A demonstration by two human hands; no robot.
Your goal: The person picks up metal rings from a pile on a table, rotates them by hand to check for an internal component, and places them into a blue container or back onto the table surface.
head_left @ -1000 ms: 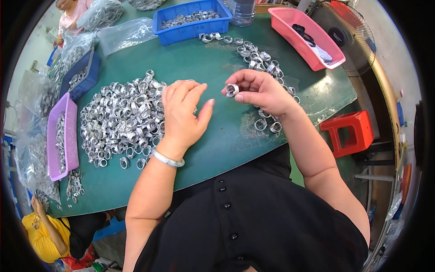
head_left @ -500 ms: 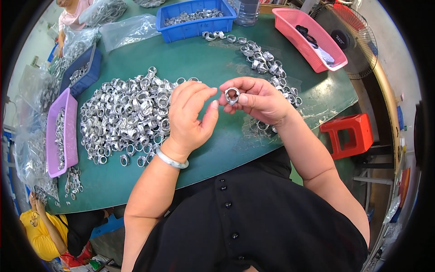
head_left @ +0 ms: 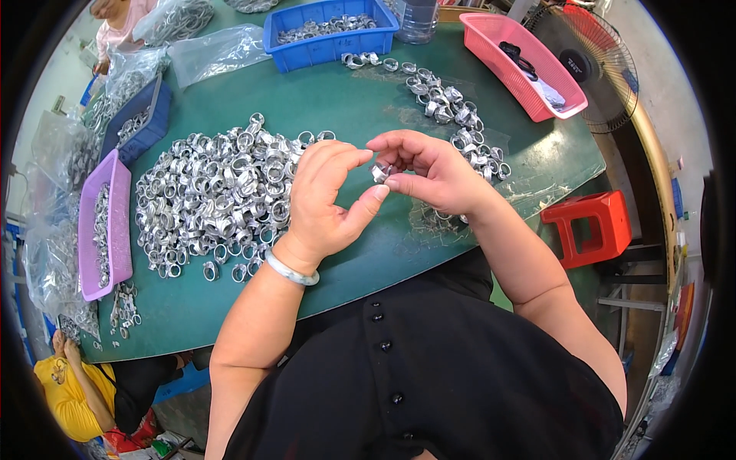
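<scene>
**Both hands pinch one small metal ring above the green surface**

The grip is closed on a single small metal ring: the right hand pinches it between thumb and fingertips, and the left hand meets it from the other side, its forefinger and thumb curled toward the same piece. The ring is shiny, silvery and rounded, held in the air just right of the big pile. How far the left fingertips actually clamp it is hard to tell, since the fingers cover most of the ring.

The pile is a loose heap of the same bright rings, tangled and glinting. A thinner trail of rings curves away to the right of the pile, behind the hands. A pale smooth bangle circles the left wrist.

The surface is a dull green mat, scuffed in places. Left of the pile lies a purple tray; beyond it a blue bin and a pink basket, both plastic. A red stool stands far right of the pile, off the surface, on the floor.
</scene>
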